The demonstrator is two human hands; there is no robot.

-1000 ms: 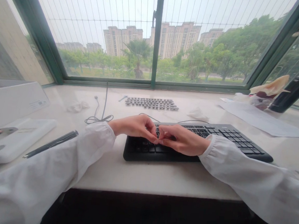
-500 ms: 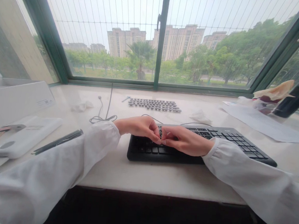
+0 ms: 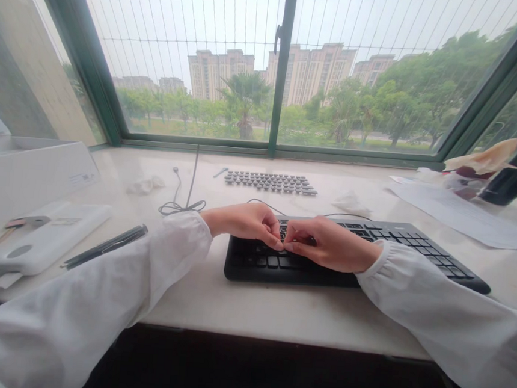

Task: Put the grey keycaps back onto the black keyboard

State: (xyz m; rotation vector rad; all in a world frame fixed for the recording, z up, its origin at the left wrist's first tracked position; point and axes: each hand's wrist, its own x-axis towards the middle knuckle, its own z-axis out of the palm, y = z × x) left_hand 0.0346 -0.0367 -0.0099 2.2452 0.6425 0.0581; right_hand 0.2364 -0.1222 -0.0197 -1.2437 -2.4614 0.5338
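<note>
black keyboard (image 3: 417,247) lies left-to-right, both hands (image 3: 282,235) pinched shut on its keys

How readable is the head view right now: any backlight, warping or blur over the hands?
Head view: bright window behind, yet left hand and right hand on the black keyboard are evenly lit and sharp; wide-angle warping bends the window frame outward; fingertip detail is too small to tell.

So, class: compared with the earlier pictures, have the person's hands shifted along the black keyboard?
No. The left hand and right hand meet over the same left-middle keys of the black keyboard; only the camera shifted.
</note>
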